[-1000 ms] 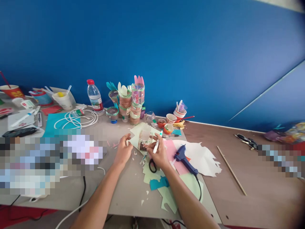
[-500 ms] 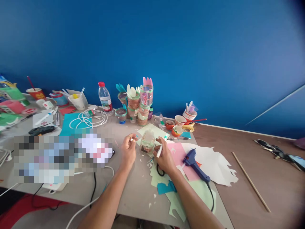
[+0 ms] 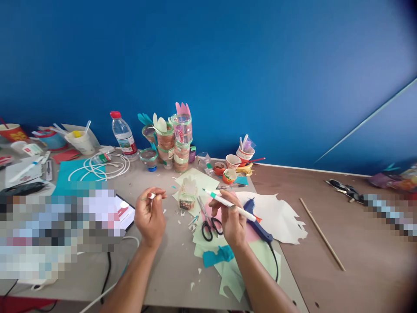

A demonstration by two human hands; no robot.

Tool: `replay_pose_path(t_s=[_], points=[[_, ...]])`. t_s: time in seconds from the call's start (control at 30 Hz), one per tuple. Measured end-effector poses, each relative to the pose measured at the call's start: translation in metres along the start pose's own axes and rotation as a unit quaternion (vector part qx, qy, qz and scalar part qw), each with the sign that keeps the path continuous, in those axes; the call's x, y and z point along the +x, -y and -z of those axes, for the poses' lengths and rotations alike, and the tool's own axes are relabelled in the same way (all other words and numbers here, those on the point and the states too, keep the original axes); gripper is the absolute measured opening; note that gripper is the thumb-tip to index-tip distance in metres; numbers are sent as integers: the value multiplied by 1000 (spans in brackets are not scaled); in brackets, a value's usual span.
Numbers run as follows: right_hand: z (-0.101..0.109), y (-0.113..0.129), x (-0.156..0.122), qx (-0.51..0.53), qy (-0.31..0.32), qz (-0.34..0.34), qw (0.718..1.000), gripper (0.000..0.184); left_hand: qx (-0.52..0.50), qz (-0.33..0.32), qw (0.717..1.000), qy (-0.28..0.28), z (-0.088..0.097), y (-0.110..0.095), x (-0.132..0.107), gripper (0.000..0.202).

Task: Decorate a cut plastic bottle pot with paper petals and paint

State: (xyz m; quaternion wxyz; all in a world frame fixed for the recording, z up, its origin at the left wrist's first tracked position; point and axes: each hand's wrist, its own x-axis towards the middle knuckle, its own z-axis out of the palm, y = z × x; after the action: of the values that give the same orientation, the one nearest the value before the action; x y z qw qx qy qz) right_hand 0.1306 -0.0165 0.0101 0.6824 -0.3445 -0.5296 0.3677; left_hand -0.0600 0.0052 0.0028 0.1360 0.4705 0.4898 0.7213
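My left hand [image 3: 150, 214] is closed in a pinch on a small white pen cap [image 3: 151, 195], held above the grey table. My right hand [image 3: 230, 217] grips a white marker with a teal band [image 3: 228, 203], its tip pointing left toward a cut bottle piece [image 3: 186, 195] with a green paper top. That piece stands on pale green paper [image 3: 198, 179] between my two hands, touched by neither. Black-handled scissors [image 3: 207, 219] lie just left of my right hand.
A blue glue gun [image 3: 257, 219] lies on white paper [image 3: 276, 213] right of my hand. Stacked decorated bottles [image 3: 177, 139], a water bottle [image 3: 123, 134], paper cups [image 3: 239, 158] and a coiled white cable [image 3: 97, 165] line the back. A wooden stick [image 3: 321, 232] lies right.
Both hands have let go of the cut bottle piece and drawn back toward me. The cap is off in my left hand, and my right hand has levelled the marker.
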Motion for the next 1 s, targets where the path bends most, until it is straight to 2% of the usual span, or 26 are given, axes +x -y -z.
replay_pose_path(t_s=[0.1,0.17,0.3,0.37,0.5,0.57,0.67,0.8,1.0], points=[[1,4,2,40,-15,-52,998,44,21,-69,997,14,4,1,-1,21],[1,8,5,65,-21,-86,994,41,43,-109,992,49,4,0,-2,24],[0,15,10,90,-38,-113,989,32,92,-157,964,191,0,-9,-5,28],[0,16,11,94,-41,-112,988,30,92,-144,952,253,-3,-13,-7,33],[-1,13,11,95,-35,-104,989,27,63,-95,938,327,-3,-14,-12,36],[-2,11,10,102,-29,-101,989,26,61,-66,936,340,-2,-12,-15,34],[-2,9,11,116,-28,-104,987,26,43,-22,948,315,-1,-10,-17,25],[-3,7,12,114,-28,-112,987,27,29,-28,948,317,-3,-13,-16,7],[-5,6,13,106,-41,-122,986,28,4,15,950,310,-4,-15,-15,11]])
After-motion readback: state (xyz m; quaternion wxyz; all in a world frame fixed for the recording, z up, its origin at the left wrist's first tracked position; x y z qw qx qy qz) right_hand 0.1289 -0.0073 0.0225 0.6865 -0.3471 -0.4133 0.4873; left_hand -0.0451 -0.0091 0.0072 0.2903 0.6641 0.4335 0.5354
